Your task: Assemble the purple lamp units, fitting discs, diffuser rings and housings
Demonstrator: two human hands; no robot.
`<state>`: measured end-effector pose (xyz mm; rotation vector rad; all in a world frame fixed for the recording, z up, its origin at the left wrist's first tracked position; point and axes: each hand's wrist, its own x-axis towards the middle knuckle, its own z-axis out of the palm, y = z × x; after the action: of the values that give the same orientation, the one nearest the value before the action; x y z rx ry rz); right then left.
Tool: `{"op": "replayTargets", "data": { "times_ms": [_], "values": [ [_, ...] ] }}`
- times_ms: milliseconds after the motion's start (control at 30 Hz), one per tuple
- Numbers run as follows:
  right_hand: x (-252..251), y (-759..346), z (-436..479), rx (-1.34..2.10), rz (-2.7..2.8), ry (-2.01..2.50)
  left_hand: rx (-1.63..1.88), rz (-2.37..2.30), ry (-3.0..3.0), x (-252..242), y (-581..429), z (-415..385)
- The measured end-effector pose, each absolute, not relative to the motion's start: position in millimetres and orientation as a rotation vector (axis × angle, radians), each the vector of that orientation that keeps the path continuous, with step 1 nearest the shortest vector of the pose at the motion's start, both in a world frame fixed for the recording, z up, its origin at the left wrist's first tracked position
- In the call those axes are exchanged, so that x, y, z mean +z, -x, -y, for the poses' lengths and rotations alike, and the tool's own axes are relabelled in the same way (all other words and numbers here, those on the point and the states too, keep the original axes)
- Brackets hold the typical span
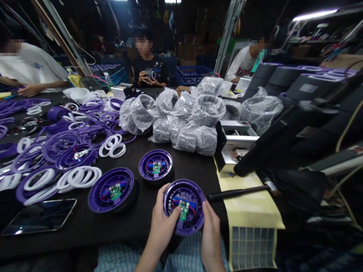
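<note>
Both my hands hold a round purple housing (195,223) at the table's front edge, its open side facing up. Inside it are a green circuit board (183,210), a blue cylinder and red wires. My left hand (163,223) grips the left rim, its thumb on the board. Around the right rim is my right hand (211,230). Two similar housings rest on the black table, one (155,166) just behind and one (112,190) to the left, each with a green board inside.
Purple and white rings (82,176) and a phone (39,217) lie left. Bubble-wrapped items (184,121) stand behind. To the right are a hammer (238,193), yellow sheets (244,215), a metal box (238,143) and dark cylinders (306,90). Three people sit across the table.
</note>
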<state>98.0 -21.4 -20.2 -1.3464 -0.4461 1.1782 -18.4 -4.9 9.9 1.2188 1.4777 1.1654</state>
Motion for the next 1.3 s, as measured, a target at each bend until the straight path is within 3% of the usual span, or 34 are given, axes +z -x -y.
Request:
{"op": "replayTargets", "data": {
  "times_ms": [733,1300],
  "values": [
    [-17,-101,42,1.148,0.662,1.289,1.254,-1.543,-1.645,11,29,35],
    [-4,-96,28,1.379,0.552,1.314,1.294,-1.405,-1.497,5,35,28]
  ]
}}
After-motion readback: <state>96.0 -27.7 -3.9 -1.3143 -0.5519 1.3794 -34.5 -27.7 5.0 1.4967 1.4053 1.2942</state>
